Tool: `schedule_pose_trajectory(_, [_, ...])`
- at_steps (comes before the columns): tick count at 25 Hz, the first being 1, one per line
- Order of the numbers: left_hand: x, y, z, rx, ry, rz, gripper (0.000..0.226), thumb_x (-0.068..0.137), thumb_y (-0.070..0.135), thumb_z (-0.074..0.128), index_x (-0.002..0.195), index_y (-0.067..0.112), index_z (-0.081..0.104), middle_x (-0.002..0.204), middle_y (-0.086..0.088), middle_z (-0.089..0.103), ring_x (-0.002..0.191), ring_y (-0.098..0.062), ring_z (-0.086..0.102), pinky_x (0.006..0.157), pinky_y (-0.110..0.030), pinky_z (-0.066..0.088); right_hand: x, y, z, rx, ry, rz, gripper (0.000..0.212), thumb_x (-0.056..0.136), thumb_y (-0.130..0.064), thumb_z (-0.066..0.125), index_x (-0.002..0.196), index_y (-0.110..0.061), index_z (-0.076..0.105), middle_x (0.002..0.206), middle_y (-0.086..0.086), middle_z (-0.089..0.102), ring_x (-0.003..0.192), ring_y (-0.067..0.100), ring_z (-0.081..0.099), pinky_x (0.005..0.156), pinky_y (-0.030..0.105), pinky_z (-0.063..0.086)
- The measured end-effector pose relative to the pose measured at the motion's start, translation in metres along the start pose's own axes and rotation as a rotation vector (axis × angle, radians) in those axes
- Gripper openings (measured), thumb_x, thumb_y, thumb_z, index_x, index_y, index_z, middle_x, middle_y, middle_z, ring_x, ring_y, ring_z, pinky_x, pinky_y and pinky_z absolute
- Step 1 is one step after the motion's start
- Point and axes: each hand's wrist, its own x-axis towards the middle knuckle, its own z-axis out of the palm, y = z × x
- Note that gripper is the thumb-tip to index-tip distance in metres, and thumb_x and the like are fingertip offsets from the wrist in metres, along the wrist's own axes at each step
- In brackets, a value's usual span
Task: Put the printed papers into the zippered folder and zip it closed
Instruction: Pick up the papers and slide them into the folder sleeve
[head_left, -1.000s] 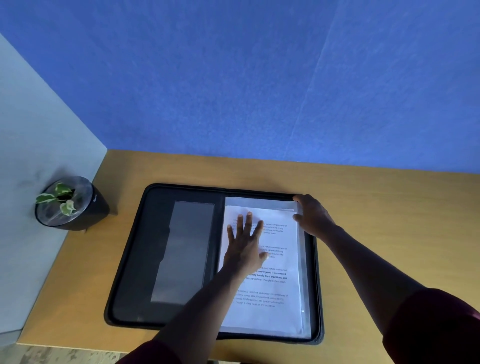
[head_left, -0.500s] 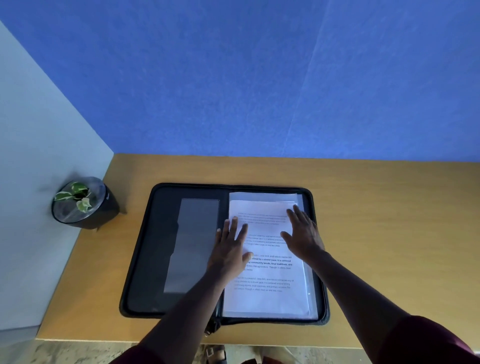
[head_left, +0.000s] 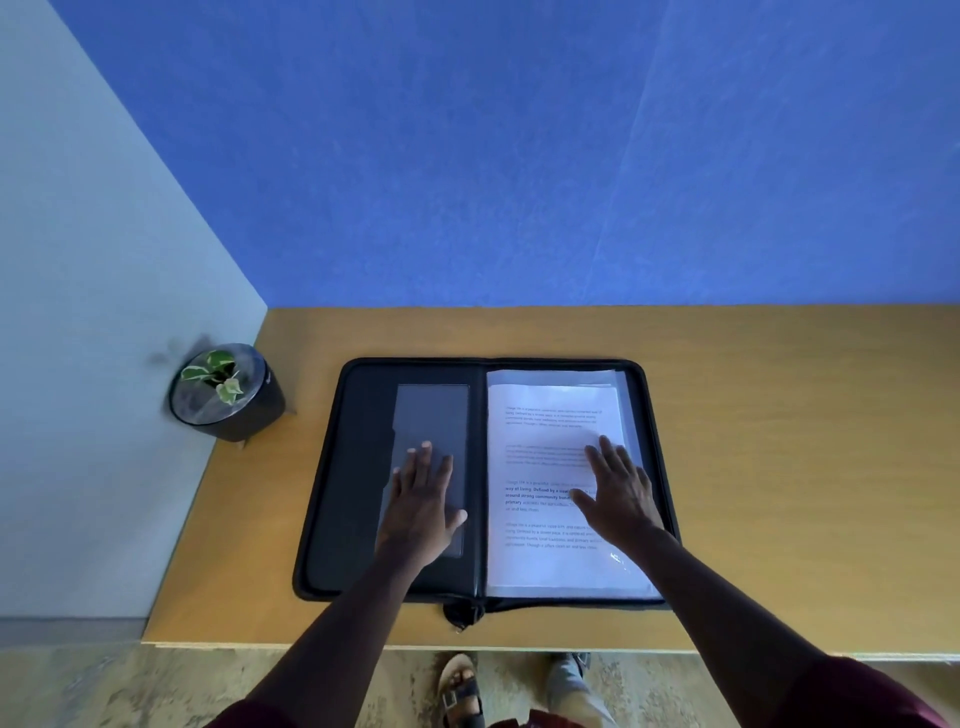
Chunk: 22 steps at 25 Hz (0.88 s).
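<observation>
A black zippered folder (head_left: 353, 467) lies open flat on the wooden desk. The printed papers (head_left: 540, 457), white with lines of text, lie in its right half over clear sleeves. My right hand (head_left: 618, 493) rests flat on the papers with fingers spread. My left hand (head_left: 423, 501) lies flat on the grey pocket panel (head_left: 436, 415) of the left half. The zipper pull (head_left: 460, 616) hangs at the spine by the near edge. Neither hand holds anything.
A small potted plant (head_left: 223, 392) in a black pot stands at the desk's (head_left: 779, 441) back left corner against a pale wall. A blue wall runs behind the desk. My sandalled feet (head_left: 462, 691) show on the floor below the near edge.
My left hand has moved off the papers leftward onto the folder's left half. My right hand has slid from the folder's top right corner down onto the papers.
</observation>
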Motion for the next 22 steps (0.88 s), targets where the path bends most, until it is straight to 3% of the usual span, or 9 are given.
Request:
schedule_pose_trajectory(9, [-0.023,-0.057,-0.011,0.058,-0.019,-0.253,0.091,0.095,0.061,0.045,0.158,0.016,-0.004,0.163,-0.017,-0.02,0.149,-0.04,-0.016,0.122,-0.055,0.003,-0.028,0.004,0.003,0.026,-0.015,0.117,0.077,0.093,-0.053,0.052,0.156,-0.027,0.017,0.167,0.0,0.0,0.153,0.03,0.001,0.118,0.057,0.014])
schedule_pose_trajectory(14, [-0.028,-0.078,-0.017,-0.019,-0.059,-0.425,0.097,0.09,0.063,0.052,0.157,0.022,-0.004,0.163,-0.013,-0.02,0.146,-0.05,0.001,0.113,-0.065,0.02,-0.033,0.006,0.003,0.022,-0.015,0.108,0.076,0.094,-0.053,0.05,0.157,-0.028,0.014,0.167,0.0,-0.001,0.153,0.03,0.002,0.119,0.055,0.016])
schedule_pose_trajectory(18, [-0.031,-0.09,-0.018,-0.163,-0.073,-0.501,0.102,0.086,0.058,0.062,0.157,0.021,-0.001,0.163,-0.012,-0.016,0.144,-0.046,0.014,0.108,-0.061,0.036,-0.033,0.006,0.002,0.011,-0.027,0.109,0.076,0.095,-0.053,0.049,0.157,-0.028,0.012,0.167,0.0,-0.002,0.153,0.03,0.002,0.119,0.055,0.017])
schedule_pose_trajectory(22, [-0.031,-0.094,-0.021,-0.3,-0.028,-0.534,0.1,0.087,0.052,0.066,0.158,0.018,0.004,0.164,-0.012,-0.007,0.144,-0.044,0.015,0.107,-0.057,0.039,-0.033,0.006,0.003,-0.002,-0.04,0.097,0.077,0.095,-0.053,0.048,0.157,-0.028,0.01,0.167,0.001,-0.004,0.153,0.031,0.001,0.119,0.057,0.017])
